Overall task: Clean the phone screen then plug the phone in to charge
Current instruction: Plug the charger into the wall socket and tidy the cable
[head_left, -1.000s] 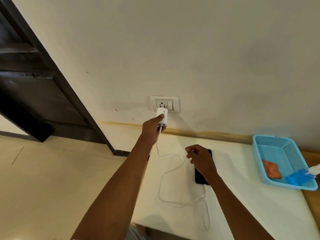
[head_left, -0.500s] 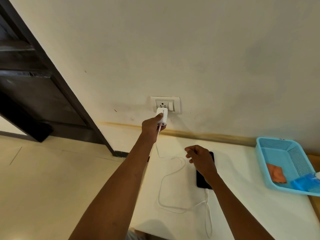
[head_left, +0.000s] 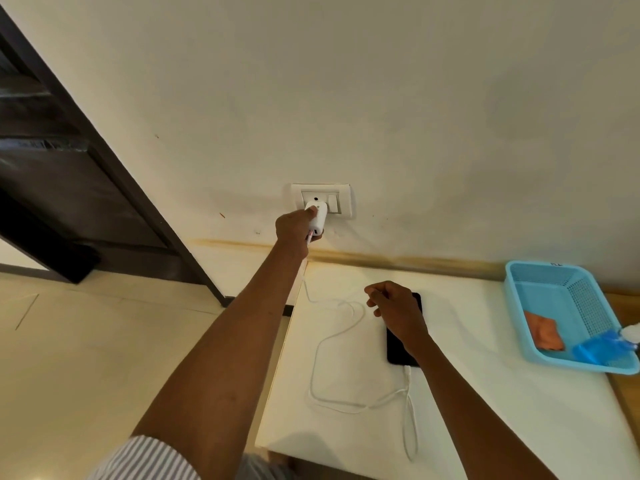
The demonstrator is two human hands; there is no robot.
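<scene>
My left hand [head_left: 294, 230] grips a white charger adapter [head_left: 318, 216] and holds it against the wall socket [head_left: 322, 199], covering its lower holes. A white cable [head_left: 332, 337] runs from the adapter down over the white table [head_left: 485, 393] in loops to the bottom end of a black phone [head_left: 398, 351], which lies flat with its screen dark. My right hand [head_left: 394, 308] hovers over the phone's upper half with fingers loosely curled, holding nothing.
A light blue basket [head_left: 540, 271] at the table's right edge holds an orange cloth [head_left: 543, 332] and a blue spray bottle [head_left: 602, 349]. A dark door frame [head_left: 114, 161] stands to the left. Beige floor lies left of the table.
My left hand has lifted the adapter from just below the socket onto the socket face. My right hand stays over the phone.
</scene>
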